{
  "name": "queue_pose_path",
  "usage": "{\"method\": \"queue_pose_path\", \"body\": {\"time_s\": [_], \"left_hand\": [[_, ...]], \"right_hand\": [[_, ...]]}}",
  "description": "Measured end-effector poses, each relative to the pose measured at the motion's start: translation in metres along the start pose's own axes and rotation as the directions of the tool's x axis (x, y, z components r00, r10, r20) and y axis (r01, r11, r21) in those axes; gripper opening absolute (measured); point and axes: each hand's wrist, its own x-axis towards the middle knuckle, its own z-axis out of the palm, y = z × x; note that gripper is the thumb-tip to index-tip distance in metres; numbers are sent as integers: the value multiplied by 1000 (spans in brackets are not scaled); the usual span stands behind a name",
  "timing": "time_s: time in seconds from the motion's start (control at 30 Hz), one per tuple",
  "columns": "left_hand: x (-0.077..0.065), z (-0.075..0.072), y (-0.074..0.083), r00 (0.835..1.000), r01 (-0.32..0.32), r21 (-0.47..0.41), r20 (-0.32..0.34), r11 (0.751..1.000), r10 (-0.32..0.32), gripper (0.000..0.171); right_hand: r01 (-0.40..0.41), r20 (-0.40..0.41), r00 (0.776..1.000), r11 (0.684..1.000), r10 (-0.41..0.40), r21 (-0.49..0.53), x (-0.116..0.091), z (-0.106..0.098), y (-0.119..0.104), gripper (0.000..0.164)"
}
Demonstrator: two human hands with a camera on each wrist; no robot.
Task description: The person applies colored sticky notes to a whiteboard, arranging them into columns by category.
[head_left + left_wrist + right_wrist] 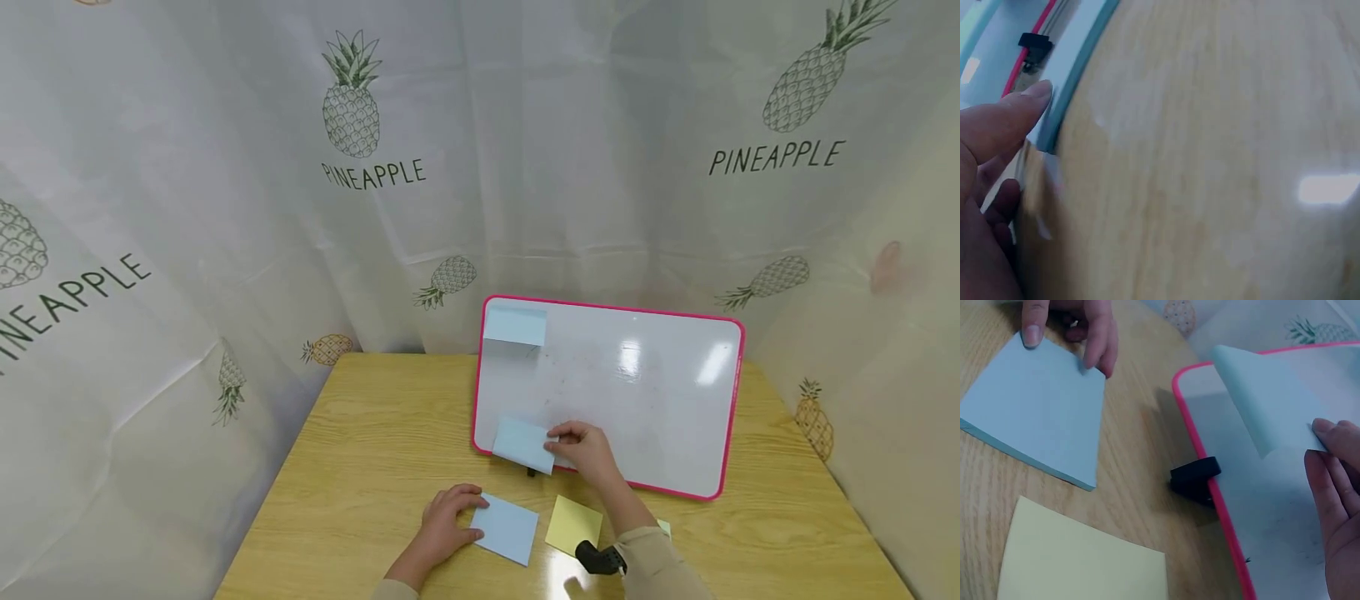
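Clearly, from afar I see my right hand (588,454) stretched forward over the whiteboard (641,400), its thumb and fingers pinching a loose blue sheet (521,442), which extends to this hand's left. Nearer, my left hand (447,518) holds the blue pad (507,531) on the bench (352,475) by its left side, fingers spread. Yellow paper (573,523) lies between both forearms.

Wooden table (375,417) bearing a blue note pad (507,531), yellow paper (573,521), pale green paper (665,527) and a pink-framed whiteboard (592,375)
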Motion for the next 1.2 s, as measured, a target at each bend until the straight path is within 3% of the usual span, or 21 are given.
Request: {"method": "queue_pose_path", "body": {"time_s": [0.13, 0.23, 0.3, 0.47, 0.63, 0.77, 0.9, 1.0, 1.2], "left_hand": [[5, -7, 1, 999, -20, -81, -28, 996, 17, 38], [11, -17, 11, 998, -46, -143, -51, 989, 39, 35], [16, -25, 21, 999, -23, -193, -43, 981, 15, 34], [31, -43, 46, 998, 15, -343, -54, 939, -35, 38], [50, -56, 63, 994, -21, -425, -107, 905, -28, 50], [64, -66, 72, 995, -35, -498, -98, 866, -15, 56], [76, -75, 79, 998, 19, -551, -35, 834, -45, 59], [85, -81, 82, 997, 59, -562, -15, 825, -82, 51], [99, -89, 84, 980, 122, -627, -47, 769, -194, 39]], "right_hand": [[8, -30, 1000, 1000, -8, 25, 3, 0, -6, 20], [9, -46, 999, 1000, -8, 25, 5, 0, -10, 27], [10, -53, 999, 1000, -9, 16, 5, 0, -13, 28], [38, -80, 996, 999, -41, -34, 6, 1, -19, 25], [36, -88, 995, 999, -39, -29, 5, 2, -25, 22], [24, -67, 997, 1000, -23, 17, 5, 3, -31, 19], [32, -58, 998, 999, -30, 26, 5, 5, -36, 14], [44, -60, 997, 999, -42, 29, 6, 6, -40, 10], [71, -46, 997, 992, -67, 101, 6, 8, -46, 14]]}}
